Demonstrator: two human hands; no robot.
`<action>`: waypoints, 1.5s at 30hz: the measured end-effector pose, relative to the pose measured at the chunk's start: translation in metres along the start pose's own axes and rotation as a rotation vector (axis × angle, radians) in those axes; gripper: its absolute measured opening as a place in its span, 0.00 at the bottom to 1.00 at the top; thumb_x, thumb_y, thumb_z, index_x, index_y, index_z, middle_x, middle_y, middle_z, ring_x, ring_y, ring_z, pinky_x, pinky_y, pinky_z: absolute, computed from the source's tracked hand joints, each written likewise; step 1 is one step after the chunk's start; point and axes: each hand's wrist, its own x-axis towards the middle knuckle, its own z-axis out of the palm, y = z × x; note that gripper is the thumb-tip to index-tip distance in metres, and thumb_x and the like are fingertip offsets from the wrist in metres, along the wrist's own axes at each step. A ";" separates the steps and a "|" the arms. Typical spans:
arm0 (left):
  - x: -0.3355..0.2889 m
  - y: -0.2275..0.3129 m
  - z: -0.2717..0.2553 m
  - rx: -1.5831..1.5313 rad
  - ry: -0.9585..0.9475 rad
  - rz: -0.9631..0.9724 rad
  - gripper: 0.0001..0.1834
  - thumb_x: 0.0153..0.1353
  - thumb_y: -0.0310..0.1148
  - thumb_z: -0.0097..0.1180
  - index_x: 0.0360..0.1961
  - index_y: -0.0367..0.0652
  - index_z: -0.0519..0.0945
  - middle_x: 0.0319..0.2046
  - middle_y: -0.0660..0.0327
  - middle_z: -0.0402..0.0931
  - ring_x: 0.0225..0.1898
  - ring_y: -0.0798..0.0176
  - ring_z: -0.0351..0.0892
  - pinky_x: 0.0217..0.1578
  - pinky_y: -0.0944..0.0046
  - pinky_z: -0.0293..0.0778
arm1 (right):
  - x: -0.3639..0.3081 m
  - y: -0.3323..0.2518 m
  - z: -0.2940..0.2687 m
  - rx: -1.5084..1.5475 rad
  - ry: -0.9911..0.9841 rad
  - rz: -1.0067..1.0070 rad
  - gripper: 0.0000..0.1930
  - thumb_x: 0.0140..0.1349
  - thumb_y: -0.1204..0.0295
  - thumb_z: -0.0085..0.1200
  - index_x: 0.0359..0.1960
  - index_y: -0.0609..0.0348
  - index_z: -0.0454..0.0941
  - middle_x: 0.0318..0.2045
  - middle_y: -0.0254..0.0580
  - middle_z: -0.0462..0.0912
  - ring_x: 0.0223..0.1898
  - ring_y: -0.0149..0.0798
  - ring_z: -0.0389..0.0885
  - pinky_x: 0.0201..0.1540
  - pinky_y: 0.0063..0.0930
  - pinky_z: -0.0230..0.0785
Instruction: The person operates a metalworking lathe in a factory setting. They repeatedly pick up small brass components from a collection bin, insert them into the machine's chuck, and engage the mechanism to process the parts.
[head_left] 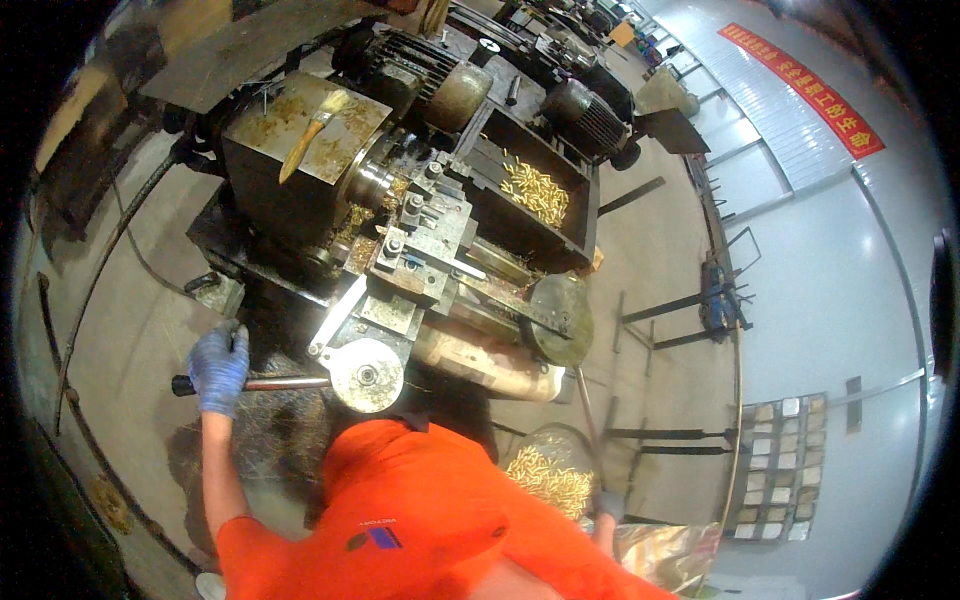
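Observation:
My left hand (218, 368), in a blue-grey glove, reaches past a lever handle (285, 383) with a black knob; the bar passes beneath the palm. Its fingers are apart and point up toward a small switch box (220, 295) on the machine's side, just short of it. My right hand (608, 504), in a dark grey glove, is low on the right, at the rim of a round basin (560, 437) heaped with small brass pieces (550, 482). Its fingers are too hidden to tell what they do. The lever joins a round metal hub (367, 375) on a small lathe.
On the lathe's headstock (300, 125) lies a wooden-handled brush (312, 135). A dark metal tray (490, 205) behind the tool slide (420, 250) holds more brass pieces. Electric motors (590, 115) stand farther back. A hose (120, 225) runs down at the left.

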 end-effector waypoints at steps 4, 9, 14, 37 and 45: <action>0.002 0.001 0.005 0.008 -0.039 -0.016 0.13 0.54 0.40 0.53 0.35 0.44 0.80 0.30 0.51 0.78 0.34 0.50 0.78 0.36 0.57 0.71 | -0.014 0.000 -0.002 -0.072 0.109 0.027 0.25 0.41 0.53 0.55 0.31 0.64 0.80 0.33 0.57 0.79 0.38 0.55 0.78 0.41 0.40 0.70; 0.001 -0.002 0.006 0.034 -0.041 -0.012 0.13 0.53 0.39 0.53 0.34 0.43 0.80 0.28 0.51 0.78 0.31 0.50 0.78 0.34 0.57 0.72 | -0.018 -0.004 -0.011 0.169 0.040 -0.024 0.25 0.39 0.52 0.57 0.33 0.61 0.80 0.31 0.59 0.79 0.38 0.54 0.78 0.41 0.40 0.70; 0.011 -0.035 0.018 -0.084 -0.059 0.099 0.12 0.52 0.35 0.55 0.34 0.39 0.80 0.26 0.52 0.79 0.27 0.58 0.78 0.31 0.62 0.72 | -0.040 -0.081 -0.020 0.316 0.310 -0.341 0.26 0.43 0.51 0.56 0.42 0.53 0.77 0.39 0.47 0.79 0.40 0.49 0.77 0.43 0.38 0.68; -0.045 -0.080 -0.001 -0.307 -0.188 -0.512 0.11 0.52 0.36 0.58 0.22 0.39 0.77 0.12 0.62 0.69 0.10 0.69 0.65 0.10 0.67 0.60 | 0.220 -0.316 -0.107 -0.221 0.532 -0.544 0.23 0.55 0.51 0.45 0.45 0.53 0.75 0.43 0.49 0.77 0.52 0.49 0.70 0.57 0.42 0.56; -0.131 -0.051 -0.014 -0.336 -0.286 -0.753 0.11 0.56 0.34 0.52 0.26 0.34 0.76 0.16 0.58 0.72 0.08 0.65 0.66 0.07 0.67 0.60 | 0.238 -0.284 -0.088 0.005 0.575 -0.702 0.23 0.56 0.51 0.44 0.28 0.59 0.81 0.29 0.55 0.79 0.38 0.55 0.76 0.53 0.41 0.60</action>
